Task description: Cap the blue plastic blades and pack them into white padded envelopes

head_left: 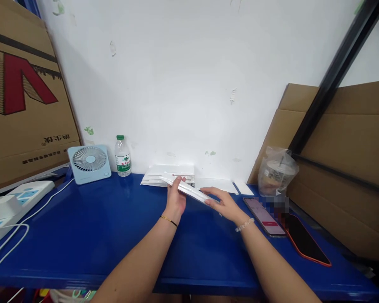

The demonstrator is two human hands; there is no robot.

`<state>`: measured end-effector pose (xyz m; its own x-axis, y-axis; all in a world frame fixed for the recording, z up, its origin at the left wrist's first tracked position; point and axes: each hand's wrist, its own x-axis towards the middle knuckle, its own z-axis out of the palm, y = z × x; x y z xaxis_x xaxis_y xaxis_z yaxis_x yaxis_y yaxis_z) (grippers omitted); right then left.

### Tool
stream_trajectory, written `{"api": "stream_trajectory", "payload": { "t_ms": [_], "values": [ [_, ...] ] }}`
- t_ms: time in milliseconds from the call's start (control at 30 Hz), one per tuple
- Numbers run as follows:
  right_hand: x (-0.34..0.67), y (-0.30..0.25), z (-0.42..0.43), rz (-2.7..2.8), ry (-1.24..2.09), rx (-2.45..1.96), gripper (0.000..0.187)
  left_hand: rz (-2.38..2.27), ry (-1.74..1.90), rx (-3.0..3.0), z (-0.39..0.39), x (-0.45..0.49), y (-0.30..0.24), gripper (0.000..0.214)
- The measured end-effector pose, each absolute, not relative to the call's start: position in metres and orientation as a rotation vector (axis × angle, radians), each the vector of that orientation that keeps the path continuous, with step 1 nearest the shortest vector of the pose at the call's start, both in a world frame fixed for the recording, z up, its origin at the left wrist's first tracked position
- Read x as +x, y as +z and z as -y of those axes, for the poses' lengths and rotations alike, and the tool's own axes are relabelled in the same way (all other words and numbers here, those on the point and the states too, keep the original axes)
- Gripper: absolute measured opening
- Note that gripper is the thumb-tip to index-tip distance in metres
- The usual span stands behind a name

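Observation:
Above the blue table, both of my hands hold a long, thin white piece (192, 192), tilted down toward the right; it looks like folded card or paper, but its exact kind is unclear. My left hand (176, 201) grips its left part, thumb on top and fingers underneath. At the right end, my right hand (223, 203) pinches it between thumb and fingers. Just behind, against the wall, lies a stack of flat white pieces (169, 170). More flat white sheets (216, 185) rest to the right of that stack, partly behind my right hand.
On the left of the blue table (113, 240) stand a light-blue fan (90, 162), a water bottle (123, 156) and a power strip (34, 191) with white cables. To the right are two phones (267, 216) and a bagged cup (276, 172). Cardboard (350, 168) flanks both sides.

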<state>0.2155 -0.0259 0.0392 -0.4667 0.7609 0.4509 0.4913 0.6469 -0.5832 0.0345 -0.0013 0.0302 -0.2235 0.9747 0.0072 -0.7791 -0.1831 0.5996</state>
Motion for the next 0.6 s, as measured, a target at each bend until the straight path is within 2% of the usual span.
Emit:
{"api": "stream_trajectory", "payload": {
  "t_ms": [133, 300, 467, 600],
  "values": [
    [0.235, 0.009, 0.011, 1.801, 0.794, -1.130, 0.050, -0.607, 1.765, 0.628, -0.001, 0.019, 0.026, 0.048],
    [0.235, -0.010, 0.006, 1.741, 0.895, -1.285, 0.057, -0.587, 1.796, 0.909, 0.006, 0.014, 0.035, 0.059],
    [0.228, -0.004, 0.015, 2.013, 0.874, -1.223, 0.056, -0.491, 1.811, 0.971, 0.011, 0.004, 0.048, 0.057],
    [0.226, -0.005, 0.015, 2.364, 0.650, -1.195, 0.080, -0.502, 1.881, 0.940, 0.007, -0.010, 0.053, 0.047]
  ]
}}
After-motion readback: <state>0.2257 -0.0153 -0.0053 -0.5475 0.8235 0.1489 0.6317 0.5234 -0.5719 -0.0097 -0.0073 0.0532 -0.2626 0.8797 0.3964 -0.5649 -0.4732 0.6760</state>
